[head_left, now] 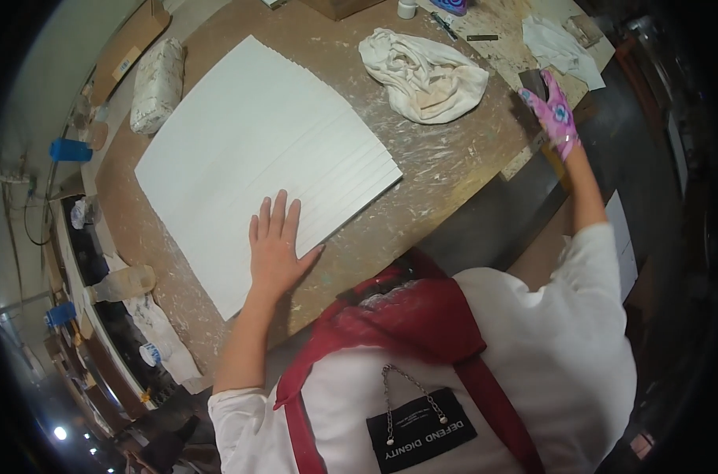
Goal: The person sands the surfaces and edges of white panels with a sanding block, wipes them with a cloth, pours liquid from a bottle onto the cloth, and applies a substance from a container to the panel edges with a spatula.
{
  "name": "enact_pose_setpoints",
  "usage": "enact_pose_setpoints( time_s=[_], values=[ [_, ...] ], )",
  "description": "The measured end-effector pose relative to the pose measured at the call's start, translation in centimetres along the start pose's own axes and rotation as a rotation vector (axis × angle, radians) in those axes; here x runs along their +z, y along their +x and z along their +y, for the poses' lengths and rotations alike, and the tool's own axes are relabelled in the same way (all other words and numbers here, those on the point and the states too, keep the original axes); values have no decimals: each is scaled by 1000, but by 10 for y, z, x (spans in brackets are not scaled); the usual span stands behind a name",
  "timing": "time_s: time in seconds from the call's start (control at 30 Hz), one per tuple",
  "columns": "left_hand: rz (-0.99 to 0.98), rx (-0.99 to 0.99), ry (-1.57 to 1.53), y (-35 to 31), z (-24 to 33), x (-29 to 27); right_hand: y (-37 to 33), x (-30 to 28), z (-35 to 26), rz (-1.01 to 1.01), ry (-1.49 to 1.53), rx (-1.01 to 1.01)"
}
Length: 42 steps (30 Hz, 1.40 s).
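Note:
My bare left hand (274, 246) lies flat, fingers spread, on the near part of a fanned stack of white strips or boards (240, 150). Their long edges overlap in steps toward the right. Out at the right edge of the table, my right hand (559, 118) wears a pink glove with a flower pattern. Between its thumb and fingers sits a small grey-brown block (534, 82), which it appears to grip; the block's far side is hard to make out.
A crumpled whitish cloth (426, 75) lies right of the stack on the scuffed brown table (469, 158). A wrapped white bundle (157, 87) rests at the left. White paper (560, 51), a small white jar (406, 9) and a clear bottle (126, 283) are around the edges.

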<state>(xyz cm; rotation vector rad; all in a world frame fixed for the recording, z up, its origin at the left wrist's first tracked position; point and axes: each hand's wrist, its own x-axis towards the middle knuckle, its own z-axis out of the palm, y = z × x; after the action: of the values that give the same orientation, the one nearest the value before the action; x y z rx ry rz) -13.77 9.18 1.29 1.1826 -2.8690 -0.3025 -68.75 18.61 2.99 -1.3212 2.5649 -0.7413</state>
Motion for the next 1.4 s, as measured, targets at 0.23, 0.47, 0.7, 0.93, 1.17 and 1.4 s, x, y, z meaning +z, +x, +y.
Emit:
enact_pose_setpoints(
  time_s=[0.23,0.47,0.7,0.93,1.17,1.4],
  values=[
    [-6,-12,4,-5,-3,4,-123,105,-229,-310,-23,-794],
    [-7,10,-65,-6,-4,0,-30,83,-206,-173,-346,-378],
    [102,62,-115,-7,-9,9,-56,128,-213,-286,-195,-212],
    [34,21,-217,2,-15,-8,-82,89,-214,-337,-32,-62],
    [199,-25,-70,82,-20,21,-133,100,-246,-357,-285,-570],
    [131,-47,-55,86,-16,18,-68,158,-262,-99,-239,-595]
  ],
)
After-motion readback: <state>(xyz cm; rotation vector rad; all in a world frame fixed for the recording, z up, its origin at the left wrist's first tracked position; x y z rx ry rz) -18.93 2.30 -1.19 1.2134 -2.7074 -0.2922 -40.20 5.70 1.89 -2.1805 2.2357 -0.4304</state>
